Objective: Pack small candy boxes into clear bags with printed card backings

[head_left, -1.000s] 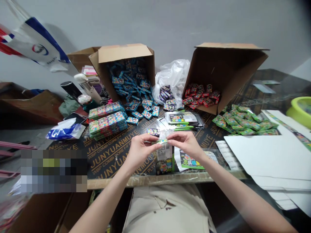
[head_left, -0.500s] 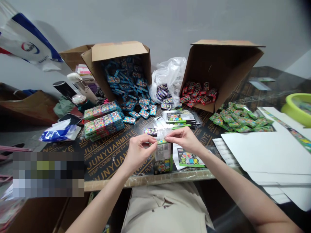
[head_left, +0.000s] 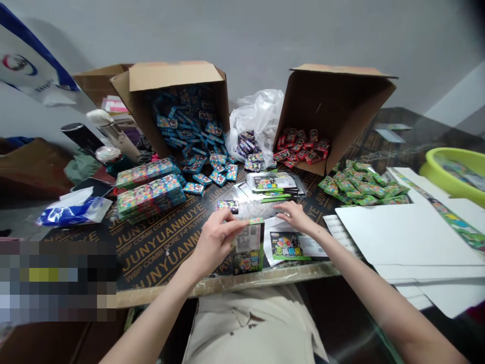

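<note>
A small black and green printed carton point(head_left: 248, 247) stands upright at the table's front edge, its narrow green top facing up. My left hand point(head_left: 217, 242) grips it from the left, the index finger lying along the top. To the right, my right hand point(head_left: 297, 218) is apart from the carton, its thumb and fingers slightly parted over clear plastic point(head_left: 257, 210); I see nothing held in it. A small purple-black packet point(head_left: 228, 206) lies just beyond my left hand. Flat printed black and green cartons point(head_left: 275, 184) are stacked behind, and another printed sheet point(head_left: 290, 246) lies below my right hand.
Cardboard boxes hold blue packets point(head_left: 195, 134) and red packets point(head_left: 301, 146), with a plastic bag point(head_left: 255, 116) between. Stacked packs point(head_left: 151, 194) stand left. Green packets point(head_left: 364, 187), white card sheets point(head_left: 409, 237) and a lime basin point(head_left: 435, 172) are right.
My right hand has left the carton's top and moved right, its fingers parting. My left hand stays on the carton. The whole view has shifted slightly.
</note>
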Tool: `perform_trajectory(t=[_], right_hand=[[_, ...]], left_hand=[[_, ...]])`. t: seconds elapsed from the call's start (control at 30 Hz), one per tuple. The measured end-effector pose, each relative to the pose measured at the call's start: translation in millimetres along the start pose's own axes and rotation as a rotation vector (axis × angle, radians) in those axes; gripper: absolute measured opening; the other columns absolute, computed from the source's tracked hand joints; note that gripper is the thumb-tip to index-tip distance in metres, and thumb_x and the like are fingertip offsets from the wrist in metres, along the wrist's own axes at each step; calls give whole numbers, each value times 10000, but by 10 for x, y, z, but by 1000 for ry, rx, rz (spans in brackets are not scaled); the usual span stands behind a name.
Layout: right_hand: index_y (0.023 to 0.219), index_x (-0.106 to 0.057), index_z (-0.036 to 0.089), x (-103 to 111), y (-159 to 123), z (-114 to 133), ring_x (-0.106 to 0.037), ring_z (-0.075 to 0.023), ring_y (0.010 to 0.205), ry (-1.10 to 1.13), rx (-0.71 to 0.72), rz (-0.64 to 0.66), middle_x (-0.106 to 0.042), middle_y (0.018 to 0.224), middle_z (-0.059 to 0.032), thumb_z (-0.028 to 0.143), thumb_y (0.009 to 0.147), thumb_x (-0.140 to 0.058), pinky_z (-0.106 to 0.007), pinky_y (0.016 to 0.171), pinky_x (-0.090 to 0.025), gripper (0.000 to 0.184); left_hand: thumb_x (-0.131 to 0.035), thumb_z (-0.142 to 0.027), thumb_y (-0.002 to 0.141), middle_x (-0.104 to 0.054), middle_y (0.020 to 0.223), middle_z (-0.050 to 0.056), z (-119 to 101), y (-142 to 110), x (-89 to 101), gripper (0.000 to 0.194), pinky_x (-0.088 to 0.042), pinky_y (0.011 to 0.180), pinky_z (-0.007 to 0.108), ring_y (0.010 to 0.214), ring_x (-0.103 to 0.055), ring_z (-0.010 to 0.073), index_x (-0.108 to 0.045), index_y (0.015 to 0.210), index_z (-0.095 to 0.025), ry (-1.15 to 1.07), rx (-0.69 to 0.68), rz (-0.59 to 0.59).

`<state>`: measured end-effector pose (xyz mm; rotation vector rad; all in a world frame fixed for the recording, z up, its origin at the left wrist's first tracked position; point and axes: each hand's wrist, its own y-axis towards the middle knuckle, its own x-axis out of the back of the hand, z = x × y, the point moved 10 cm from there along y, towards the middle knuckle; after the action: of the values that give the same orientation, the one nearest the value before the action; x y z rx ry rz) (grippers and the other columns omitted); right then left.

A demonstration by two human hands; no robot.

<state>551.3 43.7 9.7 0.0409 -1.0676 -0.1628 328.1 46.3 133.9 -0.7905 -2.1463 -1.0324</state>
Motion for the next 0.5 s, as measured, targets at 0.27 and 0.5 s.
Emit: perform_trajectory(t=[0.27,0.5], right_hand=[[741,-674,198,-306,-73,-5,-478,-213,850,-97,92,-9,-630,799,-57,195,776,-597,-352,763,-265,84],[723,-614,159,-329,-104,130,-488,-187,778,-137,176,-23,-600,750,-60,101,788,-515,-297,725,-315,133]], left_hand=[[-472,-112,816,-562,809,27,-25,-107,1,285,-400,904,423,800,-529,149,-630,1010,-249,137,-93,-160],[-413,-55,806,-573,837,10,-49,-108,-44,395,-309,996,468,815,-538,133,-586,1087,-273,243,-84,-117]])
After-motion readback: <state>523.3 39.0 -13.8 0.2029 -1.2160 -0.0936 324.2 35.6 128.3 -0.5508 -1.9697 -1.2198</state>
